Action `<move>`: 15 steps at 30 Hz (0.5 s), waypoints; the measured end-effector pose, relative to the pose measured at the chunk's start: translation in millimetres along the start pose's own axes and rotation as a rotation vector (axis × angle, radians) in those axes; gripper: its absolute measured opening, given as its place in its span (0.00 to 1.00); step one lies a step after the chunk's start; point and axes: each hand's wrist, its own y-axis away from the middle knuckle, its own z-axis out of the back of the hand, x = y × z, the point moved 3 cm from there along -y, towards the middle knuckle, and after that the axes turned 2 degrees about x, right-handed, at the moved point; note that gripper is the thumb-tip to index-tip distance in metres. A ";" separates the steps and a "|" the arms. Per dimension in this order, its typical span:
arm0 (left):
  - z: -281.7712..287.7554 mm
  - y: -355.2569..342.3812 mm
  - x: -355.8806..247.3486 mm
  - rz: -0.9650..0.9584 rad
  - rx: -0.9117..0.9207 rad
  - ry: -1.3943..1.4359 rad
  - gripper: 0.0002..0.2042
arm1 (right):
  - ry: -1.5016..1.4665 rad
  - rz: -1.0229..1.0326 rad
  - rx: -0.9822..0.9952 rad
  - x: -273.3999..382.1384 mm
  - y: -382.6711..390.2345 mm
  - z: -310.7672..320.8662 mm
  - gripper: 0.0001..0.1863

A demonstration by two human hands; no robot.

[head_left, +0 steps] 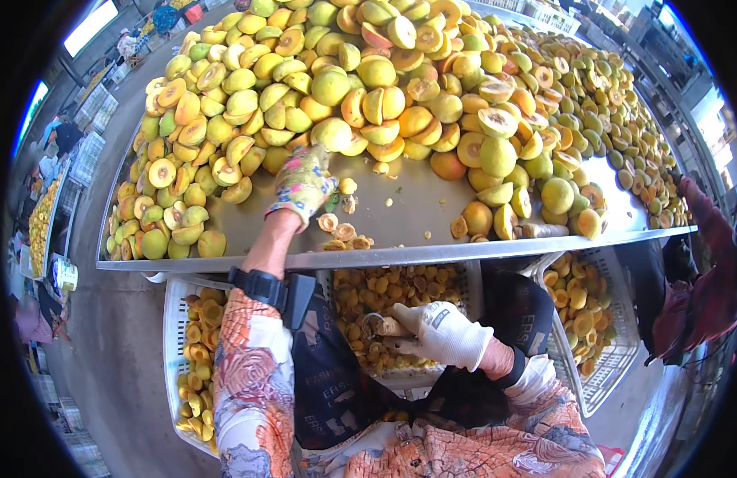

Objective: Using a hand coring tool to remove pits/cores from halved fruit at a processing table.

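Observation:
My left hand (303, 183), in a flowered glove, reaches over the metal table to the near edge of a heap of yellow-green peaches (376, 72), many of them halved. Its fingers are stretched toward a pale yellow peach (332, 135) and look open; whether they touch it I cannot tell. Low over a crate between my knees, my right hand (444, 333) in a white knitted glove is closed round the wooden handle of a pitting tool (375, 323) with a curved metal end. Small peach scraps (344, 233) lie on the table beside my left hand.
White crates with peach halves stand below the table, at left (177, 350), in the middle (472, 291) and at right (615, 374). The table's raised metal rim (400, 256) runs before me. A co-worker's dark red sleeve (715, 263) shows at the right edge.

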 end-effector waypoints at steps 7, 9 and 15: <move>44.6 76.4 -12.2 0.088 -0.026 1.825 0.16 | -0.343 0.105 -0.205 -7.9 15.0 5.1 0.19; 45.9 97.7 -30.7 0.141 -0.019 1.892 0.18 | -0.476 0.061 -0.194 -7.4 13.4 10.1 0.17; 24.3 130.5 -93.8 0.143 -0.024 1.948 0.21 | -0.717 0.065 -0.292 10.6 16.9 28.9 0.16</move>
